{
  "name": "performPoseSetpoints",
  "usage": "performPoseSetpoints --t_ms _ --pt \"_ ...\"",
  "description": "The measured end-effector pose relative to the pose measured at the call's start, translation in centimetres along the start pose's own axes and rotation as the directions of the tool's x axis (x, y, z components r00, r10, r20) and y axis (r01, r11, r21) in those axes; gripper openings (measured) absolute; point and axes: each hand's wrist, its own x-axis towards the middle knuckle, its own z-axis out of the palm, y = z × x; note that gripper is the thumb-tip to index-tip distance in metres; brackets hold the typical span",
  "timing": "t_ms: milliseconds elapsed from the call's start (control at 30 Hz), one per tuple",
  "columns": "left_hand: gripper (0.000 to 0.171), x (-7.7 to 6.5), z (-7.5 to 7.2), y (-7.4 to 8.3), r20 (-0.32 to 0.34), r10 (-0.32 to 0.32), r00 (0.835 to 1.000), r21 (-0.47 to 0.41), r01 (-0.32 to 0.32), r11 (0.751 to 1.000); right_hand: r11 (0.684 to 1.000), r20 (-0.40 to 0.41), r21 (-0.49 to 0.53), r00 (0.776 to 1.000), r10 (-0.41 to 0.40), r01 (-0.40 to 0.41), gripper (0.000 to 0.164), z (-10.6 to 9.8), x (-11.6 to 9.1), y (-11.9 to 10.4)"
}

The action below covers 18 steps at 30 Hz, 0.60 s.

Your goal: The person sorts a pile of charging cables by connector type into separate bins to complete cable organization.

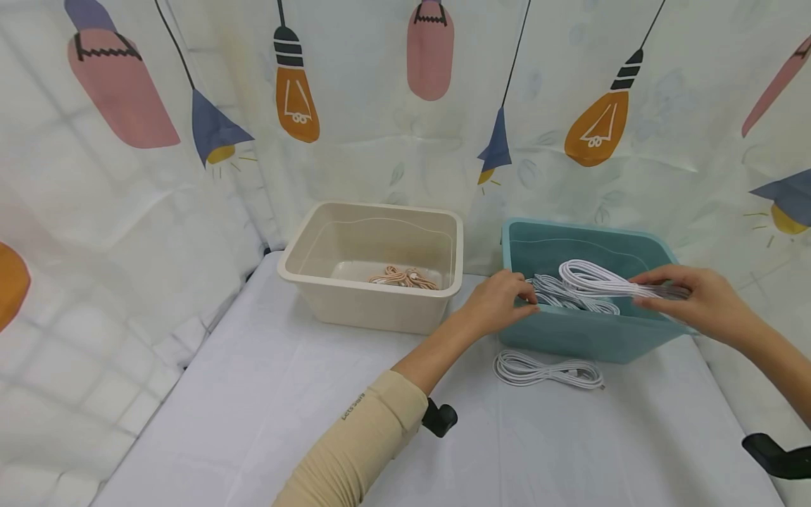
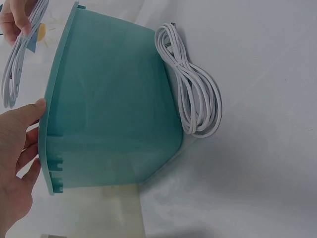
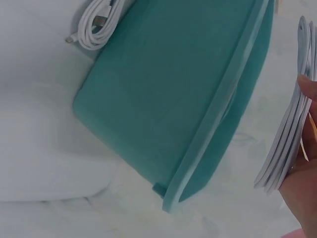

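Note:
My right hand (image 1: 703,299) grips a coiled white cable (image 1: 595,279) above the teal bin (image 1: 570,334). In the right wrist view this bundle (image 3: 290,134) shows long loops running past the fingers. My left hand (image 1: 500,303) holds the bin's rim at its near left corner, fingertips at the edge in the left wrist view. Inside the bin lie more white cables (image 1: 551,292), partly hidden by the front wall and the held coil. Another bundled white cable (image 1: 548,371) rests on the table just in front of the bin, its connector at the right end.
Left of the teal bin stands a cream bin (image 1: 374,310) with some peach-coloured cables (image 1: 405,278) inside. Both bins sit on a white-covered table (image 1: 253,422), near its back edge. Behind hangs a printed curtain (image 1: 367,169) with lamp drawings.

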Motion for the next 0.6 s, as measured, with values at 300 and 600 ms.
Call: performPoseSetpoints --t_ms 300,600 --pt "0.017 -0.1 -0.1 0.1 0.003 0.002 1.000 0.011 -0.002 1.000 0.996 0.017 -0.036 0.997 0.077 -0.076 0.032 -0.6 1.7 0.4" --pt "0.017 -0.1 0.0 0.0 0.007 0.003 1.000 -0.002 -0.003 1.000 0.986 0.040 -0.078 0.988 0.152 -0.149 0.042 -1.2 3.2 1.0"
